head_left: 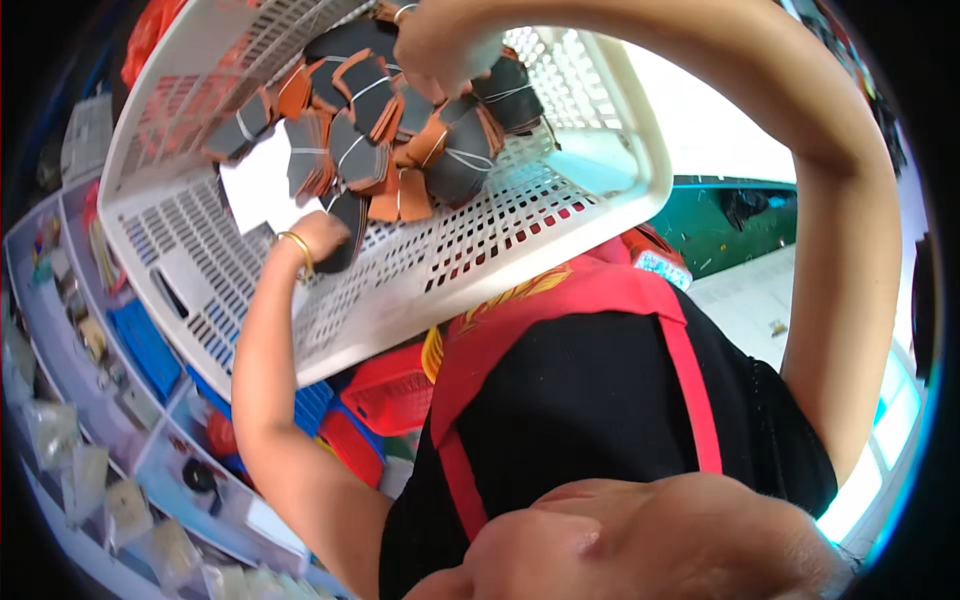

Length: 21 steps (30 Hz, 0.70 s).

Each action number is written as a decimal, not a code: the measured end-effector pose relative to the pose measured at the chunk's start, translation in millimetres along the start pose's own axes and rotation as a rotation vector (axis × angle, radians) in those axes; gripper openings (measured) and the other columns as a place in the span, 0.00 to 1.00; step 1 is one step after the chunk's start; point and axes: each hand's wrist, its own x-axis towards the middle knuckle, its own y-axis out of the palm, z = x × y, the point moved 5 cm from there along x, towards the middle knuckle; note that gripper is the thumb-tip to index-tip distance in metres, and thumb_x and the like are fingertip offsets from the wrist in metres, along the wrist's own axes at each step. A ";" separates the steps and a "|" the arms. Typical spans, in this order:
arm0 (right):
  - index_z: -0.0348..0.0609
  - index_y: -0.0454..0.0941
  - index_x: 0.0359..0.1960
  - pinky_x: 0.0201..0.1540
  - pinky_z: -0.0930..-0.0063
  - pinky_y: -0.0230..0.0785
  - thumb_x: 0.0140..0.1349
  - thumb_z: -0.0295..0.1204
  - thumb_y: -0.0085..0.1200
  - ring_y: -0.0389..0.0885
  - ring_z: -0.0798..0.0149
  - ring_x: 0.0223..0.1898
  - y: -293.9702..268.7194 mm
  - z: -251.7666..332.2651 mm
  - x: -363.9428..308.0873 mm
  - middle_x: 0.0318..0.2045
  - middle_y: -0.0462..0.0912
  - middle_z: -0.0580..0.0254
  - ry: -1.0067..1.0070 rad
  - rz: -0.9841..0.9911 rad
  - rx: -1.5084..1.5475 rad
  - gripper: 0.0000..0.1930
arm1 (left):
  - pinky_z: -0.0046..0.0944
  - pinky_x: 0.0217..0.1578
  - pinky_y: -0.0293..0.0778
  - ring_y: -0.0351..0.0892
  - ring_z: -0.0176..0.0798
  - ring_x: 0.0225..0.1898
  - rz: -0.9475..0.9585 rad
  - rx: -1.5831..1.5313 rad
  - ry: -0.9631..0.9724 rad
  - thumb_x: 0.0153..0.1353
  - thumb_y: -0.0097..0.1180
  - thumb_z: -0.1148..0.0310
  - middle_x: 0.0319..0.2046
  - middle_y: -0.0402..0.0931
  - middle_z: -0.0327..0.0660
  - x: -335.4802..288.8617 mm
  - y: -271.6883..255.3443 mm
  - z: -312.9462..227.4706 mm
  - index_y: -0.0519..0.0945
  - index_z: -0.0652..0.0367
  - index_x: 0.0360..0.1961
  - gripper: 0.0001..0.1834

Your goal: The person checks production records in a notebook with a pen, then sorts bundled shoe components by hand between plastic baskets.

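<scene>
Bundles of dark and orange-brown flat pieces [360, 160], tied with white string, are heaped in a large white plastic basket [300, 345]. They look like cut leather. At the near left of the heap, my left hand [322, 240], with a gold bangle at its wrist, is closed on a dark bundle [348, 212]. My right hand [440, 55] reaches over the basket's far side and down onto the heap. Its fingers are curled and somewhat blurred, and what lies in them is hidden. Beside it rests a black bundle [508, 95] with string around it.
A white sheet [265, 185] lies in the basket left of the bundles. Along the left stand lilac compartment trays [65, 290] with small parts and plastic bags. Red baskets [390, 385] sit below the white one. A green surface [735, 235] lies to the right.
</scene>
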 end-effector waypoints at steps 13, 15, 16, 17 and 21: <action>0.43 0.83 0.34 0.38 0.59 0.74 0.50 0.34 0.57 0.81 0.54 0.38 0.0 49.0 90.3 0.33 0.83 0.54 -0.397 -0.395 -0.346 0.12 | 0.34 0.31 0.71 0.72 0.35 0.35 -0.569 -1.559 -0.706 0.42 0.72 0.52 0.39 0.73 0.43 -44.1 137.8 152.4 0.64 0.62 0.51 0.41; 0.44 0.82 0.35 0.38 0.60 0.74 0.51 0.35 0.57 0.81 0.53 0.38 -2.5 27.4 87.6 0.33 0.82 0.55 -0.340 -0.386 -0.268 0.12 | 0.27 0.18 0.61 0.66 0.25 0.21 -0.447 -1.470 -0.822 0.42 0.72 0.50 0.20 0.72 0.31 -47.7 101.6 132.0 0.76 0.57 0.35 0.26; 0.44 0.82 0.35 0.39 0.60 0.74 0.52 0.36 0.56 0.81 0.53 0.38 -5.6 25.4 84.1 0.33 0.82 0.55 -0.311 -0.391 -0.203 0.12 | 0.27 0.19 0.63 0.68 0.25 0.23 -0.451 -1.498 -0.803 0.44 0.71 0.53 0.22 0.74 0.32 -49.0 94.2 123.8 0.76 0.57 0.37 0.25; 0.44 0.82 0.35 0.39 0.60 0.74 0.52 0.36 0.56 0.81 0.53 0.38 -7.1 27.0 83.3 0.33 0.82 0.55 -0.310 -0.397 -0.202 0.12 | 0.27 0.21 0.66 0.71 0.26 0.25 -0.455 -1.525 -0.786 0.46 0.70 0.55 0.25 0.76 0.32 -51.1 89.9 116.1 0.76 0.58 0.39 0.24; 0.44 0.82 0.37 0.40 0.60 0.73 0.52 0.37 0.56 0.81 0.54 0.39 -18.9 20.5 90.5 0.34 0.82 0.56 -0.250 -0.474 -0.225 0.13 | 0.27 0.28 0.75 0.78 0.28 0.34 -0.571 -1.735 -0.656 0.51 0.66 0.63 0.39 0.80 0.37 -67.7 73.0 88.0 0.76 0.60 0.46 0.22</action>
